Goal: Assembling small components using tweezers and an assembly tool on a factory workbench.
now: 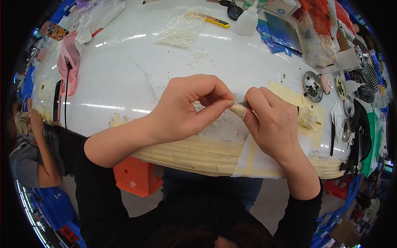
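Observation:
My left hand point(178, 108) is closed in a pinch, thumb and forefinger together over the middle of the table. What the fingertips hold is too small to make out. My right hand point(273, 122) meets it there, its fingers curled around a small dark metal blade-like tool point(246, 103). Pale tape or a finger cover point(238, 110) wraps the tip of a right-hand digit. The two hands' fingertips nearly touch. Beneath them, whitish crumbs point(215, 120) lie scattered on the white table point(124, 78).
Farther back lie a clear bag of pale bits point(182, 33), a yellow utility knife point(217, 21) and a white squeeze bottle point(247, 21). Round metal dishes point(313, 87) stand at right. A pink mesh item point(68, 62) and another person's arm point(43, 144) are at left.

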Tool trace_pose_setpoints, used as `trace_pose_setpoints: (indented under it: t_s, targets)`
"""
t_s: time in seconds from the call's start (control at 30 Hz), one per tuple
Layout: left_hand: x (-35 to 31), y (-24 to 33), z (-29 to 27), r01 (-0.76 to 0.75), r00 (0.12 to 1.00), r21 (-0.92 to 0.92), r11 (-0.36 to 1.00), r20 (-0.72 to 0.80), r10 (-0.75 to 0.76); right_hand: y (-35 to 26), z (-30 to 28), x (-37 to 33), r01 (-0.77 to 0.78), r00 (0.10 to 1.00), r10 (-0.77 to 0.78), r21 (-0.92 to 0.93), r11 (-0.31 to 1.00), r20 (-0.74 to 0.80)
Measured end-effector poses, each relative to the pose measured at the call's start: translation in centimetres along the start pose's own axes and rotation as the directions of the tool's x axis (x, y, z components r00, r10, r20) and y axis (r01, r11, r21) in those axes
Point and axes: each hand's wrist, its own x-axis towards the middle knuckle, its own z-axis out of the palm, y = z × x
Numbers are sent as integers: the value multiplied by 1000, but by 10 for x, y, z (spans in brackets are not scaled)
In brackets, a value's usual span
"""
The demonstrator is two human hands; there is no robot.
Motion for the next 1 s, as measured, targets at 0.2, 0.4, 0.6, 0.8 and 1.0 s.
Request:
trace_pose_setpoints:
  t_s: [0.2,0.4,0.6,0.8,1.0]
  targets:
    - [0,3,-4,268,963,-291,918,114,-245,-1,0,0,-32,999,31,39,999,34]
    - [3,6,-4,357,934,-348,867,159,-320,-1,-1,0,-44,997,41,50,998,61]
    - [2,6,-5,359,933,-350,865,172,-318,-1,-1,0,-54,995,48,66,996,82]
    - [2,5,-5,367,930,-359,858,179,-322,-3,-1,0,-65,993,57,74,995,107]
    - [1,5,-4,348,937,-338,875,157,-312,-2,0,1,-9,1000,7,167,986,13]
